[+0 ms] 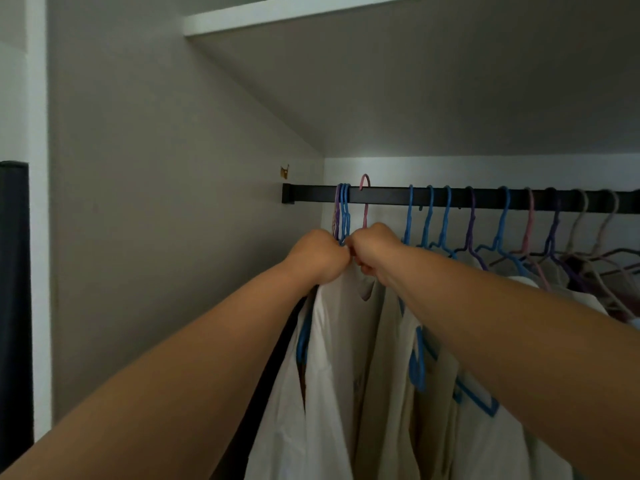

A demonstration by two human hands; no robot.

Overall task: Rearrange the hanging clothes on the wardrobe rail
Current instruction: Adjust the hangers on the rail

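Head view: cream shirts point(332, 358) on blue hangers point(419, 362), black rail point(485, 197).

Both bare forearms are reaching up and forward, converging toward the middle. The left hand point(320, 255) is curling into a fist with its back toward the camera. The right hand point(372, 249) is clenching likewise, its knuckles touching the left's, wrists slightly bent.

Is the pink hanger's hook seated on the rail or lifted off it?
Lifted. The pink hanger has its hook curving above the black rail's top edge, unlike the neighbouring hooks, with the right hand closed just below it.
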